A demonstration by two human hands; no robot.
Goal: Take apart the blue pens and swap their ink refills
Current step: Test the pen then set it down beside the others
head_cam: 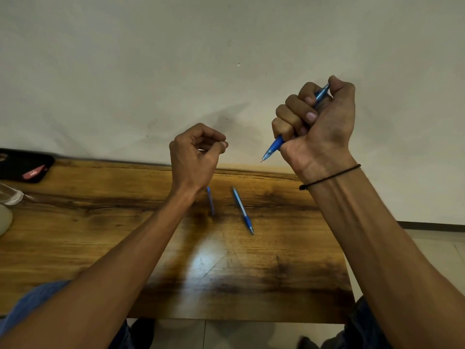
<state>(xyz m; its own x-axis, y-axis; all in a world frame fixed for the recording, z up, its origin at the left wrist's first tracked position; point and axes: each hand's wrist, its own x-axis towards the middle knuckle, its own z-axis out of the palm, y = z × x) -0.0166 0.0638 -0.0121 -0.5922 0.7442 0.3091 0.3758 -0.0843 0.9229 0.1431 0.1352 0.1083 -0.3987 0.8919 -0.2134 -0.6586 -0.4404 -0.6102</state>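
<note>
My right hand point(319, 124) is raised above the table's far edge in a fist around a blue pen point(274, 147), whose tip points down and to the left and whose back end pokes out by the thumb. My left hand point(195, 156) hovers above the table with its fingers curled and the thumb and forefinger pinched; what it holds, if anything, is too small to tell. A second blue pen point(242, 210) lies whole on the wooden table point(125, 222), tip toward me. Beside it lies a short blue pen part point(210, 200), partly hidden behind my left wrist.
A black case with a red item point(27, 168) lies at the table's far left corner. A clear glass object point(10, 196) and a pale round thing point(5, 219) sit at the left edge. A plain wall stands right behind the table.
</note>
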